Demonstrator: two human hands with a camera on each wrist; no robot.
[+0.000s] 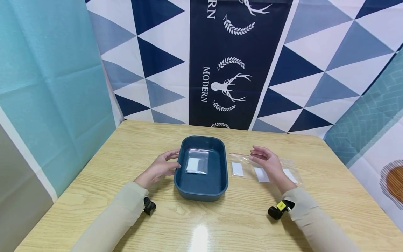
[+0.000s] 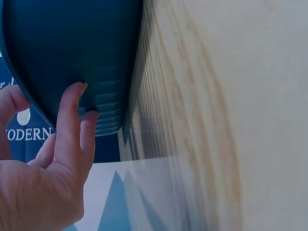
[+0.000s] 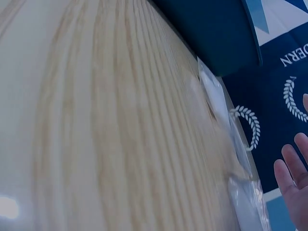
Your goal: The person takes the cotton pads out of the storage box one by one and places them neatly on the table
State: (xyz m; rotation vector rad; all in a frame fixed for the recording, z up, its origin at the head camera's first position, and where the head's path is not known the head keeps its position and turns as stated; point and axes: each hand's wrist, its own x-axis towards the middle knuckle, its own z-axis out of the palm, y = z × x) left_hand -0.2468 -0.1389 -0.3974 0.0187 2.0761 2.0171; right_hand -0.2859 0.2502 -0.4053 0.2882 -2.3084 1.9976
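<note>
A dark blue rectangular bin [image 1: 201,197] stands on the table, and a clear zip bag [image 1: 201,164] with a white card inside lies in it. My left hand [image 1: 162,166] rests on the bin's left side, its fingers loosely bent. In the left wrist view its fingertips [image 2: 72,94] touch the outer wall. To the right of the bin, three clear zip bags [image 1: 237,169] with white cards lie in a row. Over them is my right hand [image 1: 267,161], holding nothing, fingers relaxed. The right wrist view shows only part of that hand, apart from the bags.
The wooden table [image 1: 176,224] meets a patterned cloth backdrop [image 1: 163,52] at its far edge. A light blue cloth [image 1: 53,77] hangs on the left. Each sleeve carries a small black wrist camera [image 1: 149,205].
</note>
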